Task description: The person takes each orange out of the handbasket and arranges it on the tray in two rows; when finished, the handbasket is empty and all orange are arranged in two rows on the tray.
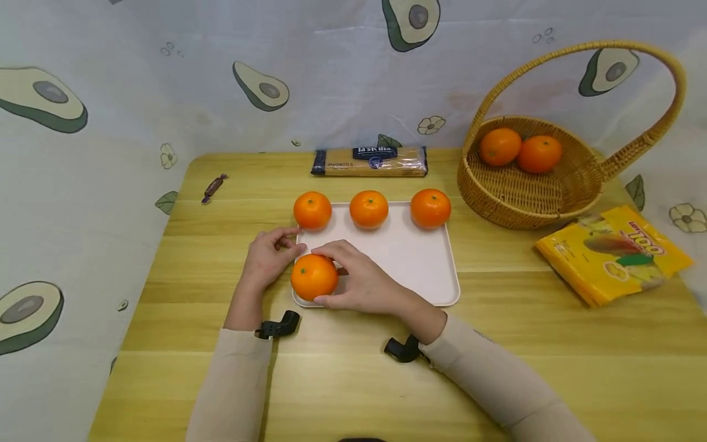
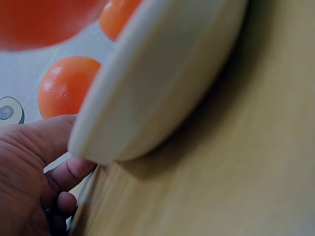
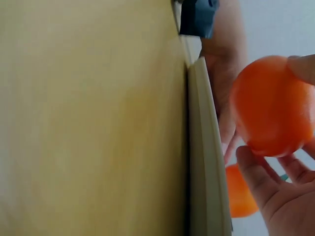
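My right hand (image 1: 361, 279) grips an orange (image 1: 313, 277) at the near left corner of a white rectangular tray (image 1: 409, 264), thumb on the near side and fingers over the far side. Whether this orange touches the tray is hard to tell. At the tray's left edge, my left hand (image 1: 270, 258) holds the rim between thumb and curled fingers; in the left wrist view the thumb (image 2: 54, 130) reaches behind the tray wall (image 2: 147, 93). Along the tray's far side sit three more oranges: left (image 1: 312, 210), middle (image 1: 369, 209) and right (image 1: 430, 209).
A wicker basket (image 1: 513, 215) with a tall handle holds two oranges (image 1: 539, 153) at the back right. Before it lies a yellow snack packet (image 1: 613, 255). A spaghetti pack (image 1: 370, 162) lies behind the tray, and a wrapped candy (image 1: 213, 188) at the far left.
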Motion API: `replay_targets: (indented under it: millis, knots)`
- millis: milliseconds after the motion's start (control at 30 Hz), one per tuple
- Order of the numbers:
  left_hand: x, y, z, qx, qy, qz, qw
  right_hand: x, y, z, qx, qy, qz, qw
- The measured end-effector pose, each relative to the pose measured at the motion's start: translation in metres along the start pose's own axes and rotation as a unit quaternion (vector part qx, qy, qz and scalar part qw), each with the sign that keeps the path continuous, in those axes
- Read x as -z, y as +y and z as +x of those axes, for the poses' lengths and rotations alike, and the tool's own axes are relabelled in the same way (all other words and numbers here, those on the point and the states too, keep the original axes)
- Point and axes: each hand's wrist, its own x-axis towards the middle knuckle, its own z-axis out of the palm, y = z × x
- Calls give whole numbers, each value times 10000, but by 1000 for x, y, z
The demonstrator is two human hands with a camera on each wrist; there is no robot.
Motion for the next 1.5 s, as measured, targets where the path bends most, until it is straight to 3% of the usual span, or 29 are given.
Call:
replay_targets:
  millis: [233, 633, 833, 1200, 1500]
  knots:
    - [0, -1, -2, 77, -12, -5, 10000, -10, 7, 1, 46, -169, -170, 9997]
    - [0, 2, -1, 77, -64, 7, 9999, -18, 15, 2, -317, -310, 533, 9976]
    - [1, 0, -1, 11, -47, 0, 10000, -20, 15, 3, -261, -344, 611, 9972]
    - [-1, -1, 0, 38, -59, 0, 10000, -20, 15, 2, -300, -389, 265, 9984]
    - [-1, -2, 0, 103, -106, -45, 9999, -18, 14, 0, -214, -417, -335, 9983]
